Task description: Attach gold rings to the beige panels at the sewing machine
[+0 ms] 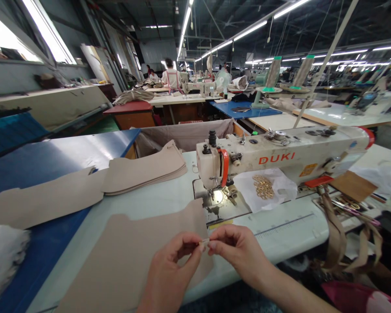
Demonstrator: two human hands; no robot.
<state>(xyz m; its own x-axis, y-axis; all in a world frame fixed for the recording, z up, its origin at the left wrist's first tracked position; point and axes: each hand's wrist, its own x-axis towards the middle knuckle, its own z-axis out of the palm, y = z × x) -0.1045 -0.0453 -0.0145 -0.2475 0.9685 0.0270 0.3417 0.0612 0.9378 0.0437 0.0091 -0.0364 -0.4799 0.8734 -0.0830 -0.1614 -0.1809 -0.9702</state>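
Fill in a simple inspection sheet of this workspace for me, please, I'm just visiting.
Surface: pale sewing table, with a blue tabletop to its left.
Job's things: small piece, too small to identify; beige panel lying flat; panel stack behind it; sewing machine; gold-coloured rings on a white sheet.
Clutter: straps hanging at the right; crumpled whitish plastic at the far left.
Grippers: bare hands here; left hand and right hand pinch the small piece between fingertips.
Cables: nothing seen across the beige panel; hanging cords overhead.
Surroundings: workshop with strip lights, windows and another person further back.
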